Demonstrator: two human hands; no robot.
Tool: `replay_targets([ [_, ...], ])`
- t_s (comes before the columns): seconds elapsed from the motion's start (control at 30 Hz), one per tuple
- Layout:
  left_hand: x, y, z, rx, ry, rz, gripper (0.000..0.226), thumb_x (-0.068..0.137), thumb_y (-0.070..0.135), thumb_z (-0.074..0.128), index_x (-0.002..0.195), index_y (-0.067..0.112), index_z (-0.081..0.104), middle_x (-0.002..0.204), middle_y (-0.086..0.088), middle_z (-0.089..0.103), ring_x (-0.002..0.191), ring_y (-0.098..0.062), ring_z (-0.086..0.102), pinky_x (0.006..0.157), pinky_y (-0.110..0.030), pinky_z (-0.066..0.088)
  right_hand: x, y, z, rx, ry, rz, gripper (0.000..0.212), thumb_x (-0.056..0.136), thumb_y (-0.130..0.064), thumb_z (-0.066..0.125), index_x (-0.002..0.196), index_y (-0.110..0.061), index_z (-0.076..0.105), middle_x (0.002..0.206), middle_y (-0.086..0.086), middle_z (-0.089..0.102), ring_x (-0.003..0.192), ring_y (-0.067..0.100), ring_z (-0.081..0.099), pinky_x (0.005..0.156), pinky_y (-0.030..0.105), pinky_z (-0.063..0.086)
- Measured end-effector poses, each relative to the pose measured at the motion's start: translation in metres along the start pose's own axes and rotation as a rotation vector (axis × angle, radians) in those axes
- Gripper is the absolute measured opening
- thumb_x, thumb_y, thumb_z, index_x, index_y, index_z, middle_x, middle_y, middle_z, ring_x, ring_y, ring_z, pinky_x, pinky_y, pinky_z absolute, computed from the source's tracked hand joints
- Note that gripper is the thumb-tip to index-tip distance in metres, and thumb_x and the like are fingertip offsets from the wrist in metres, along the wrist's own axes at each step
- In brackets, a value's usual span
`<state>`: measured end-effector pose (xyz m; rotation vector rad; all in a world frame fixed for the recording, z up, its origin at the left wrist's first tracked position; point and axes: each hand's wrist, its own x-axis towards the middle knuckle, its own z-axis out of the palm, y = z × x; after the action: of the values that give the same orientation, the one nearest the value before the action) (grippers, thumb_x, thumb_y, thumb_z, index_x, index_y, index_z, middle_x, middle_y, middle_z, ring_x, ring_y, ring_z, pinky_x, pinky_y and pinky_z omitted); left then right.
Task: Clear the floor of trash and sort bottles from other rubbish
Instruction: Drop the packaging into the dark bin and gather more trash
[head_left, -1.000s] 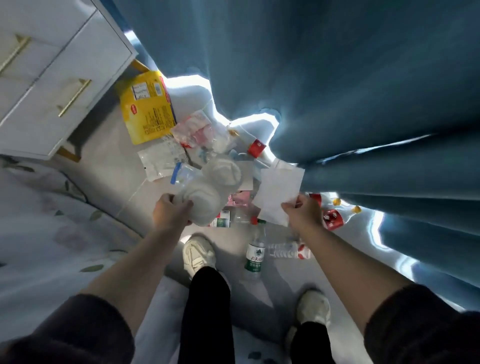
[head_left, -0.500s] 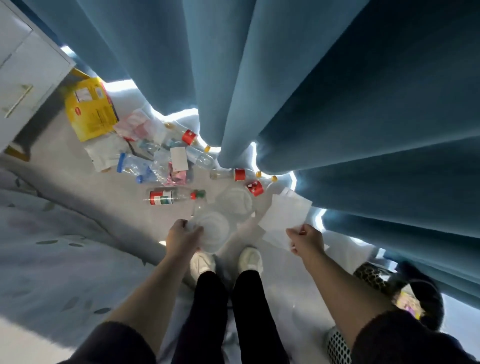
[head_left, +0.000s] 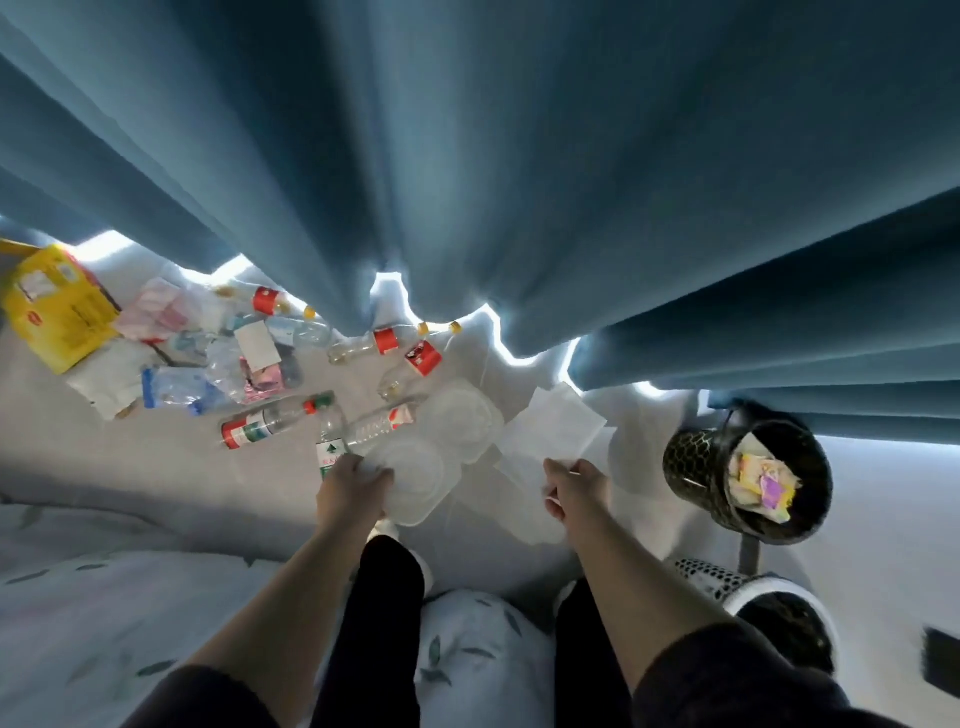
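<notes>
Several red-labelled bottles (head_left: 385, 340), print seemingly unreadable; yellow box (head_left: 57, 312) likewise.

It looked like a home bedroom: heavy blue curtains (head_left: 519, 156) hung to the floor (head_left: 171, 467), and what seemed a leaf-print bedspread (head_left: 104, 597) lay at the floor's near-left edge.

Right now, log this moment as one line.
left hand: holds clear container | right hand: holds paper | black bin: at right | bottles: on floor
</notes>
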<state>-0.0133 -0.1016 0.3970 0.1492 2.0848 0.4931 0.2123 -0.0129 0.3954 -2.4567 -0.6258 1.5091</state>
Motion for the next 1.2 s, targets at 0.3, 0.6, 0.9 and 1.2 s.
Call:
replay_targets([
  [0.3, -0.083, 0.050, 0.170, 0.226, -0.042, 0.165, 0.015, 0.079, 0.017, 0.069, 0.088, 0.011, 0.058, 0.087, -0.015, 0.064, 0.082, -0.036, 0.064, 0.070, -0.046, 0.057, 0.103, 0.030, -0.181, 0.188, 0.011, 0.049, 0.017, 0.086, -0.014, 0.068, 0.072, -0.014, 0.058, 0.067, 0.009, 0.059, 0.056, 0.018, 0.052, 0.046, 0.025, 0.043],
  [0.6, -0.136, 0.087, 0.442, 0.474, -0.262, 0.359, 0.028, 0.082, 0.026, 0.070, 0.103, 0.009, 0.060, 0.102, -0.009, 0.061, 0.095, -0.034, 0.061, 0.071, -0.048, 0.059, 0.254, 0.106, -0.407, 0.264, 0.191, 0.065, 0.011, 0.089, -0.016, 0.062, 0.078, -0.015, 0.060, 0.081, 0.011, 0.061, 0.069, 0.027, 0.057, 0.061, 0.036, 0.053],
  [0.9, -0.122, 0.100, 0.647, 0.532, -0.292, 0.348, 0.036, 0.087, 0.021, 0.061, 0.120, 0.006, 0.058, 0.116, -0.015, 0.060, 0.102, -0.037, 0.060, 0.073, -0.050, 0.059, 0.373, 0.154, -0.462, 0.410, 0.130, 0.072, 0.006, 0.092, -0.017, 0.061, 0.090, -0.011, 0.061, 0.083, 0.005, 0.062, 0.068, 0.019, 0.057, 0.057, 0.030, 0.049],
  [1.2, -0.086, 0.087, 0.728, 1.201, -0.278, 0.788, 0.025, 0.092, 0.022, 0.055, 0.112, 0.007, 0.057, 0.114, -0.015, 0.059, 0.095, -0.034, 0.058, 0.076, -0.036, 0.048, 0.455, 0.153, -0.427, -0.062, 0.172, 0.094, 0.033, 0.090, -0.021, 0.063, 0.117, -0.007, 0.049, 0.114, 0.013, 0.060, 0.100, 0.033, 0.061, 0.072, 0.037, 0.052],
])
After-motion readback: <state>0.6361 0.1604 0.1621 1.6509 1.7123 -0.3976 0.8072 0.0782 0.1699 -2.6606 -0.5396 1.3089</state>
